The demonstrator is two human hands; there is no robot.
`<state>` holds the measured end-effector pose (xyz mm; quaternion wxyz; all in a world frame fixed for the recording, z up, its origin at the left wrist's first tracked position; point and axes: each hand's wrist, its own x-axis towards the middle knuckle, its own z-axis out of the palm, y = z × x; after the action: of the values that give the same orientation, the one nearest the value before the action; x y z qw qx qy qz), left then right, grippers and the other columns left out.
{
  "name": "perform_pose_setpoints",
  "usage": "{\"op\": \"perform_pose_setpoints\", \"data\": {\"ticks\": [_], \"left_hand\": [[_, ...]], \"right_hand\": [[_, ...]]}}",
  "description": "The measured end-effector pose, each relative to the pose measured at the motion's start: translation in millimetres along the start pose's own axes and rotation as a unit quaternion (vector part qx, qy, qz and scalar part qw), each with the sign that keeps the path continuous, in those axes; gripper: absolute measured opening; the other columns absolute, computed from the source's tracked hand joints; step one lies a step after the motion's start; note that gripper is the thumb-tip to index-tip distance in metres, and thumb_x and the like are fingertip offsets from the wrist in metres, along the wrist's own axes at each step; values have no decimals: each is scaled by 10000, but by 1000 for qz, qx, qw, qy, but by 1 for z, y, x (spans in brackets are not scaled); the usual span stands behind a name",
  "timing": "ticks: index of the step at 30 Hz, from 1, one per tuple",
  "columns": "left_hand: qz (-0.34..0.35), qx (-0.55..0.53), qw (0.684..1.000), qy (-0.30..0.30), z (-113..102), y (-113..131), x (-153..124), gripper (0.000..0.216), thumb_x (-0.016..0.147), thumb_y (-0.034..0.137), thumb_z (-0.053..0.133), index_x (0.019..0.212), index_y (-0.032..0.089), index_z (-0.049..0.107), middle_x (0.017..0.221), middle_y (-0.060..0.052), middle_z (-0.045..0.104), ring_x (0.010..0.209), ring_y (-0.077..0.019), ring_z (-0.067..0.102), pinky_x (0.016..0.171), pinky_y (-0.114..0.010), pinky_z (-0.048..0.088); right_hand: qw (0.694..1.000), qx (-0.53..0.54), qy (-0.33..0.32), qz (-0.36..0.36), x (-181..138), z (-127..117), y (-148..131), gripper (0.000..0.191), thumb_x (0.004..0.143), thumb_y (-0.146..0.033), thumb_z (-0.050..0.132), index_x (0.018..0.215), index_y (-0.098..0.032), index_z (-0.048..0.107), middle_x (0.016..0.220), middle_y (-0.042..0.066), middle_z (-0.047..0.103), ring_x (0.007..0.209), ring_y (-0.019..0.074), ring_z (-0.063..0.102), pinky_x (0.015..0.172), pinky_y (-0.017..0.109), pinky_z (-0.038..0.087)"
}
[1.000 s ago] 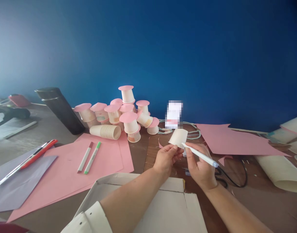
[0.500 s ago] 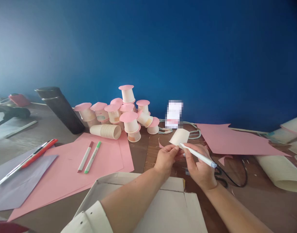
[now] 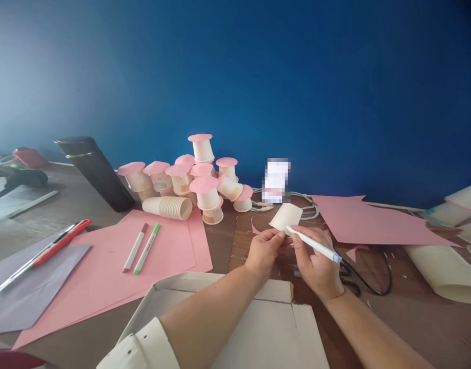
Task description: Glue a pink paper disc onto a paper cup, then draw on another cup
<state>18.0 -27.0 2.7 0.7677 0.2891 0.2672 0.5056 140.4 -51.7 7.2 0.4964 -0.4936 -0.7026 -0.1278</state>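
My left hand [image 3: 264, 252] is closed on the rim end of a white paper cup [image 3: 286, 217], which is tilted above the dark table. A white marker with a pale blue end [image 3: 318, 245] is gripped in my right hand [image 3: 318, 264], its tip against the cup's side. Any mark under the tip is too small to make out. Beyond my left hand stand several paper cups with pink paper discs on them [image 3: 205, 192], some stacked. A nested row of paper cups [image 3: 168, 208] lies on its side in front of them.
Pink sheets [image 3: 104, 266] carry a brown-capped marker [image 3: 135, 248] and a green-capped marker [image 3: 147, 249]. A red utility knife [image 3: 62, 242] lies on grey paper [image 3: 46, 287]. A black flask [image 3: 97, 174] stands behind. Right are pink paper [image 3: 373, 220], black cable [image 3: 387, 279] and large stacked cups [image 3: 446, 274]. Cardboard [image 3: 273, 328] lies nearest.
The cup has turned slightly in my left hand. My right hand has tipped the marker a little, its tip still at the cup. Everything else stays put.
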Motion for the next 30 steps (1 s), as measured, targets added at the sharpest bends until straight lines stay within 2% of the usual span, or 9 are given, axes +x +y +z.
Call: {"op": "perform_pose_setpoints", "data": {"ticks": [18,30], "left_hand": [[-2,-6,1000,-1,-1,0,0,332,613,388,801,772,114,701,755,-48,652,752,-153,623,859,-345,471],[-24,-36,999,13,-3,0,2,311,646,340,798,788,91,677,831,-96,676,843,-176,644,880,-337,480]], "right_hand": [[1000,-2,-9,-18,1,0,-1,172,860,-202,581,1028,-194,619,919,63,677,853,203,611,820,389,473],[998,32,29,48,3,-3,-1,182,876,-243,559,1042,-191,614,980,79,666,921,210,626,846,385,505]]}}
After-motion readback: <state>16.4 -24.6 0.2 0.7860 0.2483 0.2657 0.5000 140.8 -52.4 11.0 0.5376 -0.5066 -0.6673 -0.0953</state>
